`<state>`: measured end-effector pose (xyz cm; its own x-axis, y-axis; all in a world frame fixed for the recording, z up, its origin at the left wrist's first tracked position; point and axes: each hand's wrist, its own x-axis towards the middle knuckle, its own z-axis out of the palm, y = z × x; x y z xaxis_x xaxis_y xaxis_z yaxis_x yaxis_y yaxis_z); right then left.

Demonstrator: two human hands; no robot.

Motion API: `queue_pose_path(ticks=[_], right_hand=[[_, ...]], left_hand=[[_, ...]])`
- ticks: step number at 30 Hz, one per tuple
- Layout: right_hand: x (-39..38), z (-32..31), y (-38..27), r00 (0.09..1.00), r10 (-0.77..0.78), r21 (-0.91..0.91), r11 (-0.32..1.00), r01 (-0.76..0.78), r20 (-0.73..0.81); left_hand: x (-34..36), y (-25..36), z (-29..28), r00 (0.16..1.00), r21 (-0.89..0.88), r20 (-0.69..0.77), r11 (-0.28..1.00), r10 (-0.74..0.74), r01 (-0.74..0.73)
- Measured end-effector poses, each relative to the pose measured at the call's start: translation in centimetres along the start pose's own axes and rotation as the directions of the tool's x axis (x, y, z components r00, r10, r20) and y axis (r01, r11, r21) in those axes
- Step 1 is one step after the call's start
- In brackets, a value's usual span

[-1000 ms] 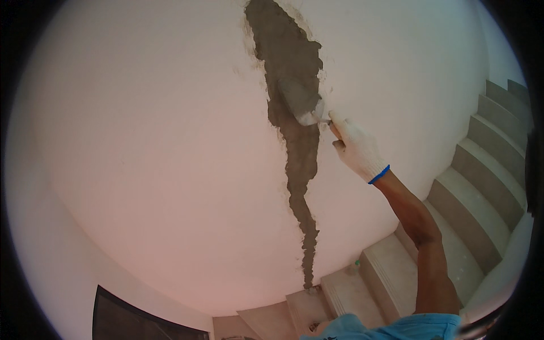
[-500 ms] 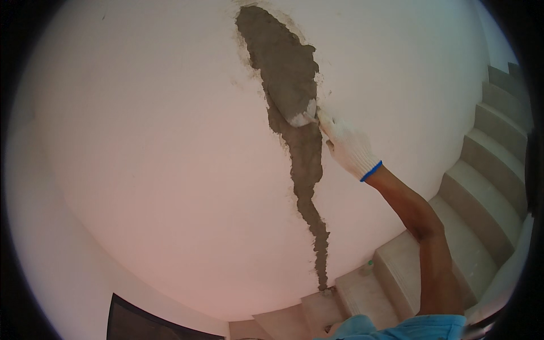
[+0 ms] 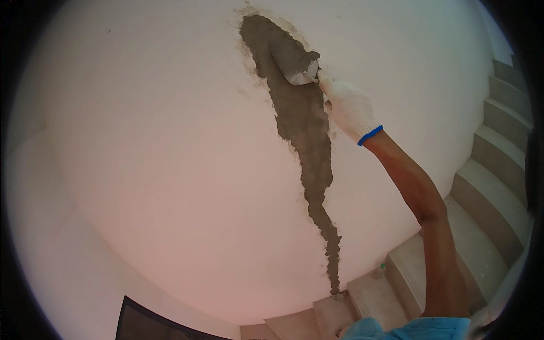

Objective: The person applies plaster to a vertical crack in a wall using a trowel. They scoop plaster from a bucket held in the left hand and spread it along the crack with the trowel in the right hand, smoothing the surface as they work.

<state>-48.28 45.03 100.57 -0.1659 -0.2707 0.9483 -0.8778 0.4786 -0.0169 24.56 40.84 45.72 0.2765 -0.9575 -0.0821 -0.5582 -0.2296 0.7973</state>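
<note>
We see the right hand (image 3: 348, 106) in a white glove, fingers wrapped tight on a trowel (image 3: 296, 68), blade flat against the grey mortar strip (image 3: 303, 130) high on the white wall (image 3: 158, 158). Stairs (image 3: 487, 187) lie right. Left hand out of view.

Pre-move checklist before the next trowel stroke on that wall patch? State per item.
1. Right hand, gloved, gripping the trowel: ok.
2. Trowel blade flat against the grey mortar strip: ok, at its upper part.
3. Mortar load on the blade: cannot tell, the face is turned to the wall.
4. Strip filled along its length: ok as far as seen; it narrows toward the lower end.
5. White wall beside the strip free of smears: not ok, specks along the upper edges.
6. Left hand: cannot tell, not in view.
</note>
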Motion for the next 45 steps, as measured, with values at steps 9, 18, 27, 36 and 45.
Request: queue_pose_path(ticks=[9, 18, 27, 36, 45], right_hand=[[-3.3, -2.8, -1.2, 0.987, -0.030, 0.026, 0.999, 0.026, 0.160], [1.7, -2.9, -1.3, 0.999, -0.035, 0.011, 0.999, 0.035, 0.020], [-7.8, 0.9, -2.3, 0.972, -0.127, 0.174, 0.980, 0.093, 0.199], [-26.9, 1.4, -6.1, 0.555, -0.241, 0.545, 0.684, -0.485, 0.796], [-32.5, 2.0, -10.7, 0.003, -0.495, 0.414, 0.724, -0.552, 0.869]], left_hand=[[-1.2, 2.1, -0.5, 0.999, 0.081, 0.014, 0.996, -0.040, 0.039], [0.0, 0.7, 0.3, 0.993, -0.043, 0.000, 0.992, -0.121, 0.121], [-3.5, 8.8, -1.9, 0.998, -0.146, 0.044, 0.988, -0.048, 0.054], [-3.5, 14.0, 0.1, 0.994, -0.546, 0.083, 0.831, -0.075, 0.108], [-2.8, 21.4, 0.7, 0.983, -0.524, 0.154, 0.852, 0.098, -0.003]])
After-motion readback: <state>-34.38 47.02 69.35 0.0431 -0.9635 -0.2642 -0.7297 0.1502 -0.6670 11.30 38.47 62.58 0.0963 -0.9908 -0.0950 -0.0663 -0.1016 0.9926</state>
